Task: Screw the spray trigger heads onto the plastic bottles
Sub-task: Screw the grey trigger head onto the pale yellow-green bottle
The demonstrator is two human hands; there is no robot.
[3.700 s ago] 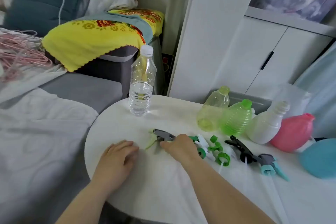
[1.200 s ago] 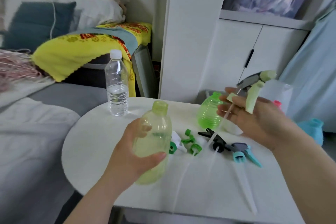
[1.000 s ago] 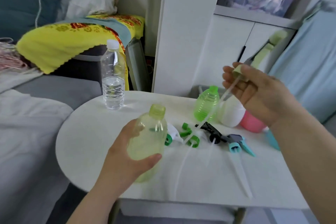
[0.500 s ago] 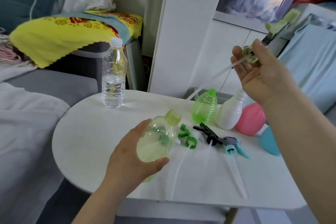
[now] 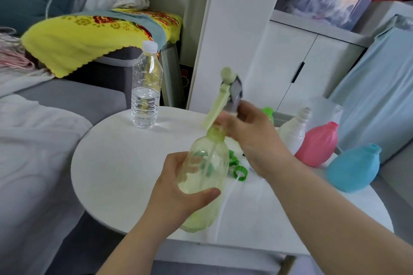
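While the round worktop (image 5: 125,163) carries the spares, the job is on the first pairing: pale bottle and its trigger head.

Lined up at the right, apart from the hands: blue bottle (image 5: 354,167), pink bottle (image 5: 318,145), white bottle (image 5: 292,131), and a green bottle (image 5: 268,112) mostly hidden behind the right hand. None has a head on. A clear water bottle (image 5: 146,94) stands at the far edge, capped, probably not part of this.

Pale bottle (image 5: 204,176) is held above the worktop, tilted, neck up and away from the camera. Left hand (image 5: 178,187) wraps the body from the left, thumb across the front; grip closed on the bottle.

Right hand (image 5: 250,131) comes in from the right at neck level, grip closed on the lower end of the trigger head (image 5: 225,96). Image is smeared there, so exact finger placement can't be told. The head stands above the neck; its dip tube seems to run down inside the bottle.

Step, as I read it: tube in, collar about to seat. Whether threads are engaged can't be told.

Next move needs: collar square on the neck, left hand holding the bottle firm, right fingers on the collar turning it. Cross-threading is the risk if the head stays tilted.

Smallest bits: loose green collars (image 5: 240,172) on the worktop just behind the bottle.
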